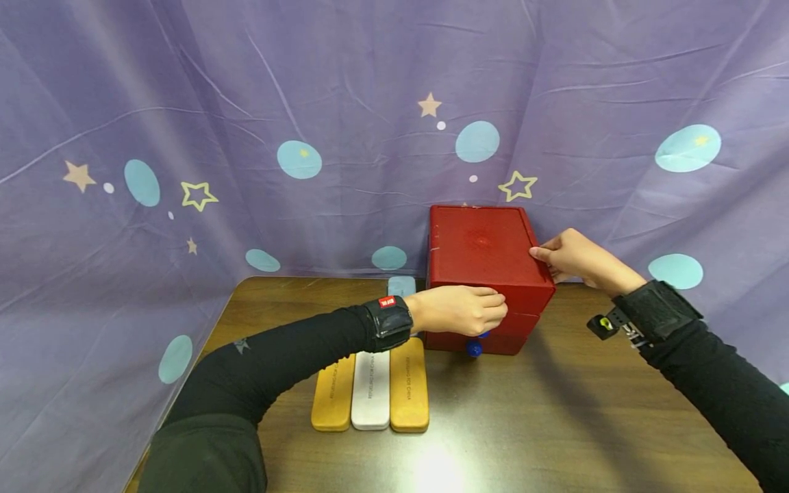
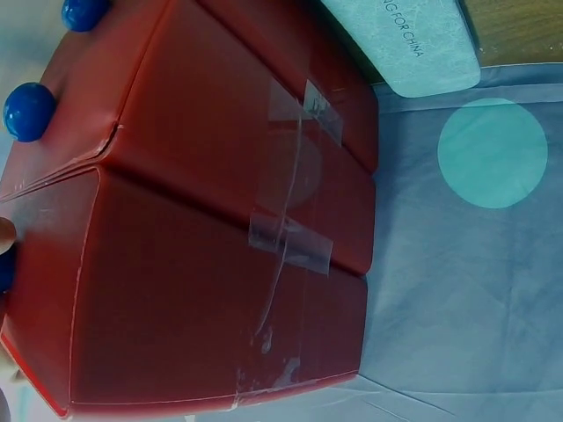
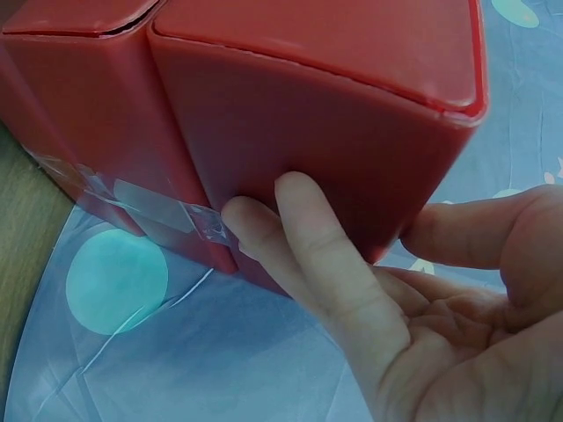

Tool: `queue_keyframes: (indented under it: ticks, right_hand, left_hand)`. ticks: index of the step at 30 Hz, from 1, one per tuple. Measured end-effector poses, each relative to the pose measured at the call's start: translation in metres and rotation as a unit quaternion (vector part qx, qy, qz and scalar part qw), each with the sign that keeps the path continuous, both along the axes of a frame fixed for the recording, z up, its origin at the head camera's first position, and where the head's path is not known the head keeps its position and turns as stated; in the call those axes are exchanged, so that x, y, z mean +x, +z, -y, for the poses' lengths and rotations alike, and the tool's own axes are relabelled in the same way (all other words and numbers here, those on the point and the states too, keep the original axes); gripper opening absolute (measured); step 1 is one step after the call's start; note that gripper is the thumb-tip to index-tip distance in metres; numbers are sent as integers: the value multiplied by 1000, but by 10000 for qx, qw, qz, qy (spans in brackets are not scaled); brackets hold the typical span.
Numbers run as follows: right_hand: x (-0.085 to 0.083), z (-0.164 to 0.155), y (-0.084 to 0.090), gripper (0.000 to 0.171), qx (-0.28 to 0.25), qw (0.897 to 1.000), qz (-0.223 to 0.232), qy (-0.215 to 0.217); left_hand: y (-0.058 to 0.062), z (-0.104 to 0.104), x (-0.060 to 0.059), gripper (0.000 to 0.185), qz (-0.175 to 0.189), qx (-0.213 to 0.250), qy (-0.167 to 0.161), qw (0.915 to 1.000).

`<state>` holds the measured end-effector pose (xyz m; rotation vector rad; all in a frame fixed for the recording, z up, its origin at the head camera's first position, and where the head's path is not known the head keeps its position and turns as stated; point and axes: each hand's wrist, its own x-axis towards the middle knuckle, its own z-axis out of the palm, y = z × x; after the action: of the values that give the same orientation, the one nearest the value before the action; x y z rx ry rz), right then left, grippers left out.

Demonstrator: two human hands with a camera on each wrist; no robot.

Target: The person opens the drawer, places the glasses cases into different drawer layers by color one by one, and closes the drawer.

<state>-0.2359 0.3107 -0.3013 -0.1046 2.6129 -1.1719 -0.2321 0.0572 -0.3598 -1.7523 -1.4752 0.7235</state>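
A red box of stacked drawers (image 1: 483,243) stands against the curtain, with clear tape across its side seams (image 2: 290,242) and round blue knobs (image 1: 474,348) on its front. My left hand (image 1: 462,310) reaches across that front, its curled fingers pinching the top blue knob (image 2: 7,266); in the left wrist view only fingertips show at the edge. On the box's right side, my right hand (image 1: 579,259) holds the upper corner. Its thumb sits at the top edge, and two fingers (image 3: 308,220) press on the side wall in the right wrist view.
Left of the box, two yellow cases (image 1: 409,390) and a white case (image 1: 371,394) lie side by side on the wooden table (image 1: 493,424). A pale blue case (image 1: 402,286) lies behind them, partly hidden by my left arm. A purple patterned curtain (image 1: 345,226) hangs along the back.
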Motion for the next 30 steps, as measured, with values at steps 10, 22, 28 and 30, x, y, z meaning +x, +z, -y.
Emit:
queue_keyframes:
  ticks: [10, 22, 28, 30]
  right_hand:
    - [-1, -2, -1, 45, -28, 10000, 26, -10]
    - [-1, 0, -2, 47, 35, 10000, 53, -55]
    - [-1, -1, -3, 48, 31, 10000, 46, -49]
    - [-1, -1, -3, 48, 18, 10000, 31, -37]
  left_hand:
    - [0, -1, 3, 47, -15, -109, 137, 9998]
    - [-2, -1, 10, 44, 112, 33, 274, 9996]
    - [-3, -2, 12, 44, 156, 111, 377, 9991]
    - [-3, -2, 14, 42, 183, 137, 460, 9987]
